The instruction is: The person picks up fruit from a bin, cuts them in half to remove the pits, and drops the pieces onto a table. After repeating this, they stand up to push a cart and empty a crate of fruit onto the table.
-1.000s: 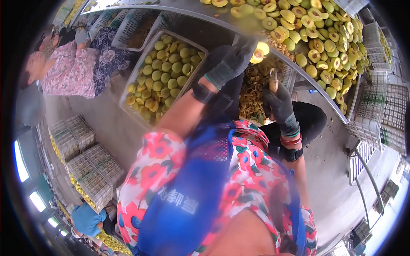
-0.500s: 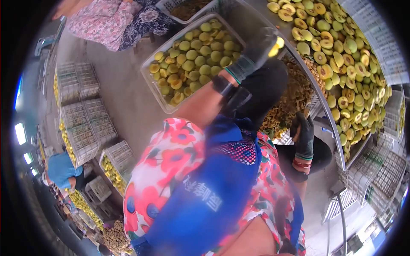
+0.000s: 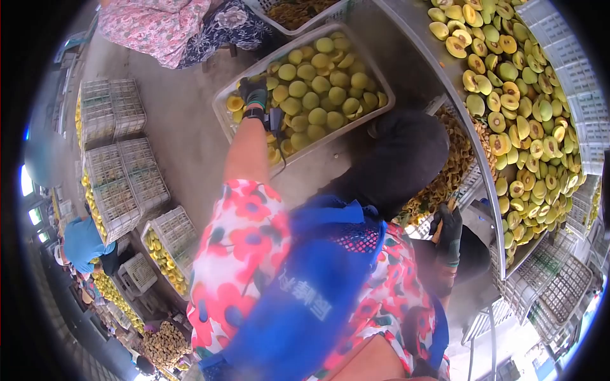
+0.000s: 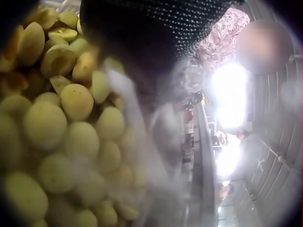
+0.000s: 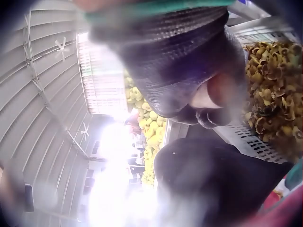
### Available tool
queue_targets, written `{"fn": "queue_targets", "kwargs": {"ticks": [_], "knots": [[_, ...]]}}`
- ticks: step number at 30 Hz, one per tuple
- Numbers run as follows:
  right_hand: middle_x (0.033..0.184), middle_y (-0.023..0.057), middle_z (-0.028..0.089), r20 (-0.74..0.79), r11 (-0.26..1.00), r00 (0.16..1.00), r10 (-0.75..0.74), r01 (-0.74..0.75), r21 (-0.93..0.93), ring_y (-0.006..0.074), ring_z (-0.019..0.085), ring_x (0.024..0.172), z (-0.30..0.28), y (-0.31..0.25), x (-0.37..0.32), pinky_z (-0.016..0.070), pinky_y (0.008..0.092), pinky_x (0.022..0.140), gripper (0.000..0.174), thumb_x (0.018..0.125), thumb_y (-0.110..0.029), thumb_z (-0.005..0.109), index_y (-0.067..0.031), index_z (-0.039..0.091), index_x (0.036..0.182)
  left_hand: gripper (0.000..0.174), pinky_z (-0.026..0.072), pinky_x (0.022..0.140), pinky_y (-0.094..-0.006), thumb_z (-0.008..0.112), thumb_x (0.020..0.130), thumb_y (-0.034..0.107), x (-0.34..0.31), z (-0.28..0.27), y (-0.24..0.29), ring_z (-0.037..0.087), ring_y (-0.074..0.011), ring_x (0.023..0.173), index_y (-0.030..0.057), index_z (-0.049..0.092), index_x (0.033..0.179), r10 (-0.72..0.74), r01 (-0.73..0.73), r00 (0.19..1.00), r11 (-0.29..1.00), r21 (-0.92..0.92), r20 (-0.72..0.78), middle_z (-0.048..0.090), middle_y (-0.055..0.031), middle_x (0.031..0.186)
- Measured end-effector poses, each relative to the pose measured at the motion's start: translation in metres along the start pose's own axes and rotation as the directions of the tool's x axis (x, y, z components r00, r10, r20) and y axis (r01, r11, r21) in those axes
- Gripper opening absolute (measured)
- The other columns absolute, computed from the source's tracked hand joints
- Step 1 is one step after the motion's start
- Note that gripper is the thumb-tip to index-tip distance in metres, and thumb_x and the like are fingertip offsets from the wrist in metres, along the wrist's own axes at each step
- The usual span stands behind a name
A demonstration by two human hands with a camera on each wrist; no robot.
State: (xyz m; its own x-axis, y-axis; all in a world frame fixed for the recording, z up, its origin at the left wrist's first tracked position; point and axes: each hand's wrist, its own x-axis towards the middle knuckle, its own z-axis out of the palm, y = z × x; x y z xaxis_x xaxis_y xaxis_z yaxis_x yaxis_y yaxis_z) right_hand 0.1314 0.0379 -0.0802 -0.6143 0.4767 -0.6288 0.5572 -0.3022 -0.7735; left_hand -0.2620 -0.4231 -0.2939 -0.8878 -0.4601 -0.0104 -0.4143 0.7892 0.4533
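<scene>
**Left hand in the fruit crate, right hand low with a tool handle**

The person sits by a metal surface (image 3: 419, 38), seen from above past a floral top and a blue apron (image 3: 298, 298). The left arm is stretched out and away from the body. The gloved left hand (image 3: 254, 91) is down among the whole fruit (image 3: 318, 89) at the near-left end of a white crate (image 3: 346, 134) that stands on the floor.

In the left wrist view, the dark glove (image 4: 151, 38) hangs right over the round yellow-green fruit (image 4: 45, 125). That picture is blurred, so I cannot tell whether the fingers are spread on the fruit or closed round one.

The right hand (image 3: 450, 230), also gloved, is low by the right knee, just under the edge of the surface. Its fingers are curled round a wooden handle (image 3: 438, 227). In the right wrist view, the butt of the handle (image 5: 214, 96) shows between the curled fingers of the glove (image 5: 180, 71). The working end of the tool is out of sight.

Halved fruit (image 3: 515, 108) lies cut side up in a thick layer across the surface. Below its edge, next to the dark trouser leg (image 3: 406, 159), a basket of brown scraps (image 3: 445, 171) sits close to the right hand and also shows from the right wrist (image 5: 274, 94).

Stacked white crates (image 3: 121, 171) stand on the floor to the left, well apart from the fruit crate. Another person in floral clothes (image 3: 159, 25) sits beyond it.
</scene>
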Motion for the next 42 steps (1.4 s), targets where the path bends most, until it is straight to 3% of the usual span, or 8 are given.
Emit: {"fn": "queue_targets", "kwargs": {"ticks": [3, 8, 19, 20, 23, 29, 34, 42], "knots": [[0.057, -0.0023, 0.042, -0.038, 0.999, 0.999, 0.033, -0.033, -0.004, 0.0082, 0.040, 0.041, 0.004, 0.004, 0.005, 0.0315, 0.0218, 0.033, 0.010, 0.087, -0.019, 0.053, -0.0111, 0.049, 0.091, 0.082, 0.0363, 0.098, -0.0402, 0.067, 0.068, 0.047, 0.013, 0.011, 0.001, 0.044, -0.0383, 0.117, -0.0028, 0.040, 0.127, -0.096, 0.093, 0.995, 0.991, -0.097, -0.026, 0.048, -0.0244, 0.124], [0.055, -0.0024, 0.042, 0.004, 0.997, 1.000, 0.016, -0.016, -0.080, 0.0078, 0.040, 0.041, 0.015, -0.001, 0.007, 0.0328, 0.0225, 0.035, 0.009, 0.087, -0.017, 0.053, -0.0100, 0.049, 0.090, 0.093, 0.0143, 0.109, -0.0464, 0.045, 0.079, 0.055, -0.005, 0.042, 0.042, 0.008, -0.0316, 0.138, 0.0014, 0.001, 0.142, -0.220, 0.206, 0.968, 0.971, 0.117, 0.123, 0.004, -0.0206, 0.148], [0.057, -0.0004, 0.045, -0.061, 0.999, 0.998, -0.022, 0.019, -0.051, 0.0105, 0.043, 0.038, 0.015, -0.004, 0.002, 0.0350, 0.0232, 0.034, 0.013, 0.086, -0.015, 0.053, -0.0056, 0.049, 0.095, 0.078, 0.0204, 0.108, -0.0426, 0.052, 0.080, 0.047, -0.024, 0.032, 0.050, 0.021, -0.0380, 0.133, 0.0009, 0.026, 0.137, 0.221, -0.220, 0.975, 0.975, 0.041, -0.033, 0.023, -0.0251, 0.142], [0.057, -0.0006, 0.045, -0.052, 0.997, 0.996, -0.069, 0.068, -0.021, 0.0103, 0.043, 0.038, 0.007, 0.006, 0.005, 0.0353, 0.0231, 0.034, 0.013, 0.087, -0.014, 0.053, -0.0054, 0.049, 0.095, 0.058, 0.0301, 0.102, -0.0417, 0.056, 0.081, 0.035, -0.040, 0.035, 0.070, 0.039, -0.0378, 0.121, 0.0011, 0.044, 0.125, 0.446, -0.459, 0.852, 0.888, 0.018, -0.273, 0.043, -0.0237, 0.129], [0.058, -0.0007, 0.045, -0.023, 0.995, 0.995, -0.101, 0.101, 0.000, 0.0091, 0.043, 0.039, -0.011, 0.022, 0.010, 0.0353, 0.0228, 0.034, 0.013, 0.087, -0.012, 0.054, -0.0047, 0.048, 0.097, 0.042, 0.0375, 0.094, -0.0417, 0.060, 0.080, 0.025, -0.118, -0.017, 0.189, 0.051, -0.0346, 0.108, 0.0024, 0.053, 0.115, 0.697, -0.751, 0.660, 0.594, -0.288, -0.281, 0.057, -0.0187, 0.112], [0.061, -0.0013, 0.046, -0.009, 0.830, 0.906, -0.424, 0.385, -0.403, 0.0073, 0.042, 0.041, -0.048, 0.090, 0.046, 0.0347, 0.0217, 0.035, 0.017, 0.087, -0.015, 0.054, -0.0032, 0.051, 0.099, 0.024, 0.0457, 0.083, -0.0401, 0.057, 0.081, 0.024, -0.227, -0.018, 0.369, 0.060, -0.0297, 0.093, 0.0086, 0.062, 0.100, 0.950, -0.837, 0.137, -0.041, -0.546, -0.281, 0.064, -0.0106, 0.099], [0.061, -0.0020, 0.046, -0.040, 0.839, 0.874, -0.485, 0.452, -0.302, 0.0064, 0.042, 0.041, -0.053, 0.100, 0.043, 0.0349, 0.0215, 0.036, 0.011, 0.088, -0.014, 0.053, -0.0045, 0.051, 0.093, 0.033, 0.0461, 0.082, -0.0410, 0.054, 0.082, 0.032, -0.302, -0.004, 0.449, 0.059, -0.0299, 0.098, 0.0121, 0.058, 0.109, 0.902, -0.931, -0.081, 0.083, -0.355, 0.424, 0.063, -0.0122, 0.103], [0.062, -0.0028, 0.046, -0.056, 0.850, 0.855, -0.515, 0.501, -0.161, 0.0060, 0.042, 0.042, -0.061, 0.109, 0.041, 0.0354, 0.0211, 0.037, 0.010, 0.088, -0.013, 0.052, -0.0053, 0.050, 0.094, 0.045, 0.0465, 0.080, -0.0424, 0.055, 0.081, 0.036, -0.317, 0.017, 0.478, 0.058, -0.0329, 0.100, 0.0100, 0.048, 0.117, 0.833, -0.976, -0.060, 0.066, -0.207, 0.550, 0.059, -0.0171, 0.110]]}}
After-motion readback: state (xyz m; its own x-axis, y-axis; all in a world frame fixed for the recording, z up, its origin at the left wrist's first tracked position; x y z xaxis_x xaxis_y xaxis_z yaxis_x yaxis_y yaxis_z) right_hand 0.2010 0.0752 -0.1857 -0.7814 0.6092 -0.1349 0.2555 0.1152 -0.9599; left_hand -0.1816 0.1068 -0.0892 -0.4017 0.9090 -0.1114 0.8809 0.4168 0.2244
